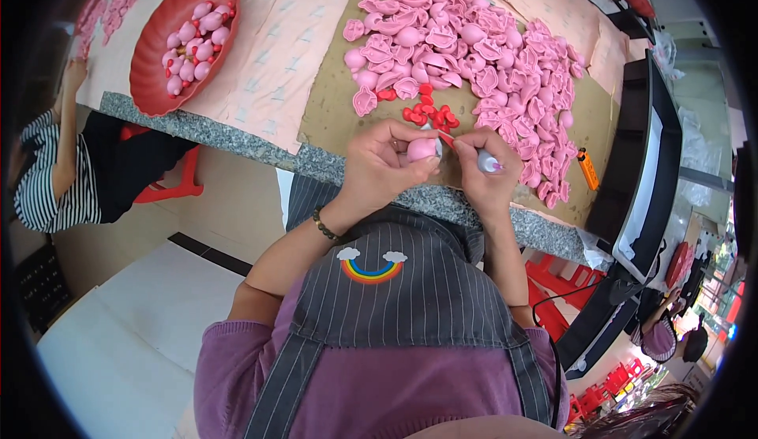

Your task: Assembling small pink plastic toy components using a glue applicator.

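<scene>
My left hand (377, 164) pinches a rounded, hollow-looking pink plastic piece (421, 150) between thumb and fingers, just above the table's near edge. Close beside it is my right hand (491, 188), its fingers closed round a small white tube (488, 160) with a purple mark at its end. A small red piece (448, 140) shows at the right fingertips, against the pink piece; whether the fingers grip it I cannot tell. Just beyond my hands lies a little heap of red pieces (430, 114). Farther off spreads a large pile of pink moulded pieces (466, 44).
A red fluted basin (146, 76) at the far left holds several pink-and-red pieces. An orange lighter (587, 169) lies right of the pile, near a black tray-like frame (671, 131). Brown board (335, 91) covers the granite-edged table. Another person (67, 163) sits at left.
</scene>
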